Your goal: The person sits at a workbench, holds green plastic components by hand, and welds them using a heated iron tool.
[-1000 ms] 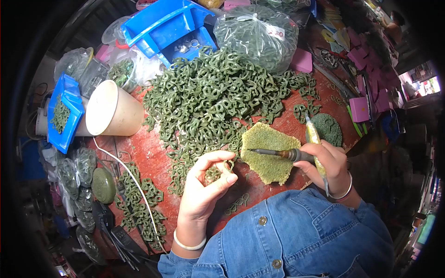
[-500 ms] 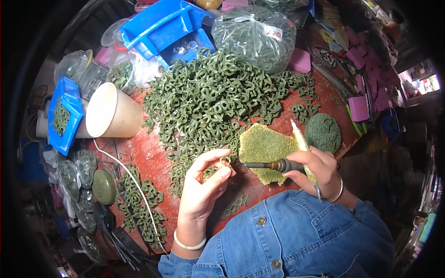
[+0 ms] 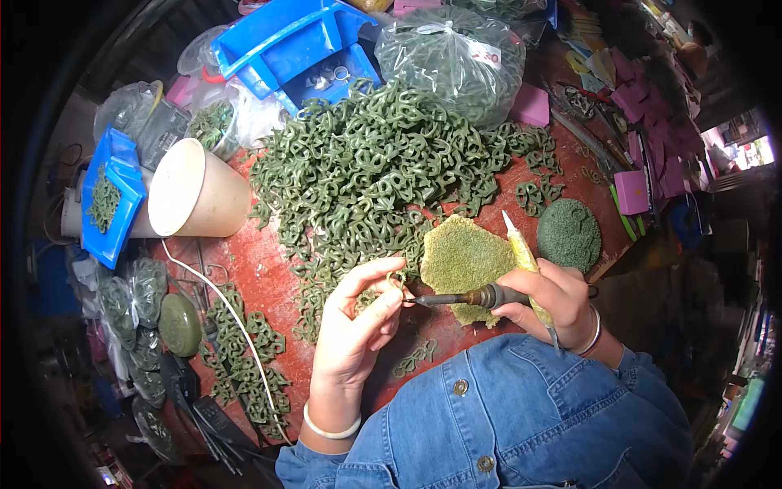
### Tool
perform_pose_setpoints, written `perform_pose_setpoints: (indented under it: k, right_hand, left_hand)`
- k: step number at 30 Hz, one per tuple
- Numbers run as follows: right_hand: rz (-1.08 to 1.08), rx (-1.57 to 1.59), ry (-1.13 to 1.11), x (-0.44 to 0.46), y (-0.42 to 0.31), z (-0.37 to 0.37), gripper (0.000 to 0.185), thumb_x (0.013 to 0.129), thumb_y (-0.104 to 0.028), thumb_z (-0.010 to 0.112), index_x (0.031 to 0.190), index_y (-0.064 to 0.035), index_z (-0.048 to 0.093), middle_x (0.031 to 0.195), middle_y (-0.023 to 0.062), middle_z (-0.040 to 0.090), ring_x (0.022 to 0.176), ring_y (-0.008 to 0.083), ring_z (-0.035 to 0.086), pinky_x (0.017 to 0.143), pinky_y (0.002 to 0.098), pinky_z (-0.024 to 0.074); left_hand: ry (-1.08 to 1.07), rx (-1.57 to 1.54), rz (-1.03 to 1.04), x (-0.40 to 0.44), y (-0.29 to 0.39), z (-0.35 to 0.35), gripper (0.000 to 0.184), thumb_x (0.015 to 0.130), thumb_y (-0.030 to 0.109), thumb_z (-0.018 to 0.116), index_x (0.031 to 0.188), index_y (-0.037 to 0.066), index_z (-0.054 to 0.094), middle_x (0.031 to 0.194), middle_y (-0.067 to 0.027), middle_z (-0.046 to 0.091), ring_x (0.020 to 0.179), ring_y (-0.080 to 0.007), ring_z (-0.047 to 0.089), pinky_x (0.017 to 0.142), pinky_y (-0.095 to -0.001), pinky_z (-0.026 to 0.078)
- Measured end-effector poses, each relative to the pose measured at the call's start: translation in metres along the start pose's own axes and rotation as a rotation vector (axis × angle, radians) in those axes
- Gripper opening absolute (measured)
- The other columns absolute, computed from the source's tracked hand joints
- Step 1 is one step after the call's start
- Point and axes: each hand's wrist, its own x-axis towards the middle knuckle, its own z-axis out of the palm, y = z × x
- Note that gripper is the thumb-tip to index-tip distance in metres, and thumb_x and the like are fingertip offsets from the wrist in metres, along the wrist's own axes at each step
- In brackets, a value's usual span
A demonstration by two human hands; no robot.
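Note:
My left hand (image 3: 352,330) pinches a small green ring-like piece (image 3: 396,279) between thumb and forefinger; the fingers partly hide it. In my right hand (image 3: 564,303) are two tools. One is a soldering iron (image 3: 490,295) with a dark handle, its thin tip pointing left and close to the left thumb; whether it touches the piece I cannot tell. The other, a slim yellow-wrapped tool (image 3: 523,251) with a pale pointed end, stands upright between the fingers. Behind the iron lies a rough yellow-green pad (image 3: 466,251). A large heap of similar green pieces (image 3: 366,163) lies beyond both hands.
A round dark-green pad (image 3: 569,235) sits right of my right hand. At the left are a white bucket (image 3: 220,196), a white cable (image 3: 236,314) and more loose green pieces (image 3: 248,346). Blue bins (image 3: 285,49) and a filled plastic bag (image 3: 452,69) stand at the back.
The soldering iron and my right hand have shifted slightly left, and the iron's tip is nearer the left thumb. My left hand keeps its pinch.

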Motion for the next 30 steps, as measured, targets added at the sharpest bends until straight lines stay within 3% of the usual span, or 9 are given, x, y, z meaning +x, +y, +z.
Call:
perform_pose_setpoints:
  k: [17, 23, 26, 28, 30]
  right_hand:
    - [-0.01, -0.025, -0.047, 0.0021, -0.0027, -0.003, 0.038, 0.077, -0.024, 0.089, 0.104, -0.0047, 0.069, 0.076, 0.0067, 0.059, 0.057, 0.021, 0.062, 0.05, 0.0324, 0.0491]
    - [0.028, 0.05, -0.045, 0.0003, 0.0001, -0.0012, 0.036, 0.077, -0.02, 0.089, 0.102, -0.0034, 0.068, 0.078, 0.0081, 0.062, 0.06, 0.0222, 0.063, 0.052, 0.0328, 0.0506]
    - [0.099, 0.089, 0.01, -0.0009, -0.0002, 0.0031, 0.035, 0.077, -0.016, 0.089, 0.102, -0.0026, 0.068, 0.079, 0.0088, 0.064, 0.062, 0.023, 0.064, 0.054, 0.0331, 0.0515]
    - [0.099, 0.069, 0.027, 0.001, -0.0016, 0.0037, 0.035, 0.077, -0.015, 0.088, 0.102, -0.0022, 0.068, 0.08, 0.009, 0.064, 0.063, 0.0237, 0.064, 0.054, 0.0334, 0.0515]
    - [0.094, 0.05, 0.028, 0.0016, -0.0022, 0.0044, 0.034, 0.077, -0.015, 0.088, 0.102, -0.0023, 0.068, 0.08, 0.0088, 0.064, 0.062, 0.0237, 0.064, 0.054, 0.0336, 0.0514]
  left_hand:
    - [-0.002, 0.016, 0.002, 0.0002, -0.0013, -0.0015, 0.048, 0.093, 0.004, 0.072, 0.137, -0.002, 0.054, 0.096, -0.0079, 0.066, 0.06, -0.0013, 0.044, 0.048, -0.0155, 0.031]
    - [0.005, 0.026, -0.003, 0.0, 0.0007, 0.0002, 0.049, 0.091, -0.001, 0.072, 0.137, -0.003, 0.055, 0.098, -0.0056, 0.066, 0.063, -0.0014, 0.05, 0.051, -0.0154, 0.033]
    - [-0.017, 0.042, -0.015, -0.0002, 0.0013, -0.001, 0.048, 0.089, -0.005, 0.072, 0.134, -0.003, 0.057, 0.1, -0.0048, 0.065, 0.072, -0.0053, 0.058, 0.059, -0.0161, 0.041]
    - [0.013, 0.106, 0.001, -0.0003, -0.002, -0.0015, 0.045, 0.087, -0.007, 0.073, 0.131, -0.004, 0.06, 0.102, -0.0049, 0.064, 0.085, -0.0102, 0.062, 0.073, -0.0195, 0.048]
    - [0.005, 0.13, 0.021, -0.0004, -0.0036, -0.0022, 0.044, 0.087, -0.007, 0.073, 0.129, -0.004, 0.06, 0.102, -0.005, 0.064, 0.089, -0.0113, 0.063, 0.077, -0.0212, 0.05]
